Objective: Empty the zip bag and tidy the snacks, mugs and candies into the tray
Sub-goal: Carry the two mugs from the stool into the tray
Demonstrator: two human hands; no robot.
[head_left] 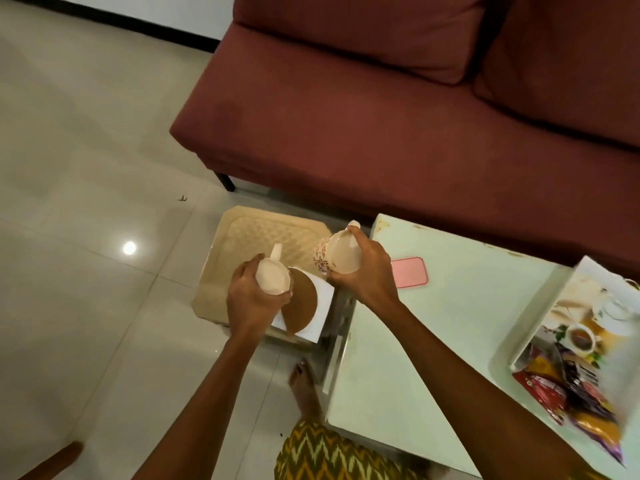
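My left hand [247, 303] grips a plain white mug [273, 277] from above, its handle pointing away from me. My right hand [367, 271] holds a second mug [337, 256], white inside with a red speckled pattern outside. Both mugs hover over a beige quilted stool [256, 237] left of the table. Under the left mug lies a white card with a brown disc [304, 306]. The printed tray [540, 306] sits at the table's right end, with several snack packets [571, 386] in it. No zip bag is visible.
A pale green table [450, 341] stretches to the right, with a pink phone [410, 271] on it near my right hand. A maroon sofa [381, 116] stands behind. My bare foot [304, 386] rests on the tiled floor [86, 202] by the table's corner.
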